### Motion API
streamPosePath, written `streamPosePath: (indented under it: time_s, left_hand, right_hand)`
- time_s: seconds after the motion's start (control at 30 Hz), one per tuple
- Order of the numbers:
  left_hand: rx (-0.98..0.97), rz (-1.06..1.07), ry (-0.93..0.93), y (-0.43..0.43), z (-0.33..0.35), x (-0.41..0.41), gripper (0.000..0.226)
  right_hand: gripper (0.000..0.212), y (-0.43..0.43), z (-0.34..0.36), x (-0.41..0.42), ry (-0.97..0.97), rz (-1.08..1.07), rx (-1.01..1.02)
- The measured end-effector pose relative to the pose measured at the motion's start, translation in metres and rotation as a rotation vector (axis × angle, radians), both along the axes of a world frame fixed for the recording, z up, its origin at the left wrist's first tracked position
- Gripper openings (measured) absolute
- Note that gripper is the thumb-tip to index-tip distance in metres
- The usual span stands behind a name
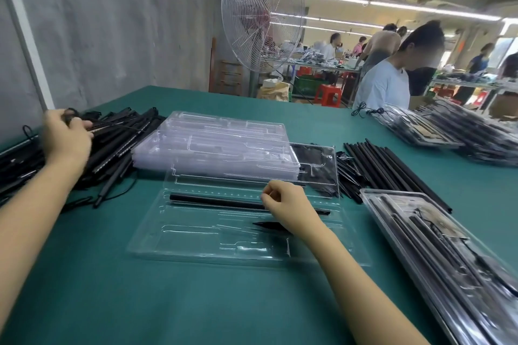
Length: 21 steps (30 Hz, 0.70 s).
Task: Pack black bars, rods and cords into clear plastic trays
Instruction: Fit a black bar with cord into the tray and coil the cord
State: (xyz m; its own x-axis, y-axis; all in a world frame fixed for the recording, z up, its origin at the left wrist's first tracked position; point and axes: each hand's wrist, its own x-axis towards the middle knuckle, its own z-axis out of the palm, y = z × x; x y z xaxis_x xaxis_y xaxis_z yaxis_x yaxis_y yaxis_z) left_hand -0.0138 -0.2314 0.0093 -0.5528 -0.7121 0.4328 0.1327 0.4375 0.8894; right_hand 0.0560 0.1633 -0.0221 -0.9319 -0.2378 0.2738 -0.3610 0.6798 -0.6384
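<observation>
My left hand grips a thin black cord on the black bar heap, well left of the clear plastic tray. My right hand is curled right over that tray, can't tell if it's pinching anything.

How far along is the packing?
Done: packed trays stacked at right. In hand: the open tray holds one long rod and a short black piece; right hand rests at the rod, left hand grips a bar in the left pile. Left: most slots empty, plus the empty-tray stack.

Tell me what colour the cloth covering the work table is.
The table cloth is plain teal green, clearest in the head view.
</observation>
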Motion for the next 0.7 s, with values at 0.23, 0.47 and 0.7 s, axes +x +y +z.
streamPosePath:
  time_s: [0.23,0.47,0.7]
  left_hand:
    - [0.232,0.174,-0.056,-0.018,-0.02,-0.009,0.023]
    - [-0.303,-0.113,-0.02,-0.036,-0.022,-0.008,0.012]
    - [-0.5,-0.456,-1.001,-0.1,-0.032,-0.005,0.019]
  right_hand:
    - [0.017,-0.006,0.008,0.004,-0.015,0.064,-0.078]
    - [0.013,0.008,-0.012,-0.005,-0.168,-0.023,-0.053]
    - [0.016,0.006,-0.017,-0.013,-0.202,-0.035,-0.056]
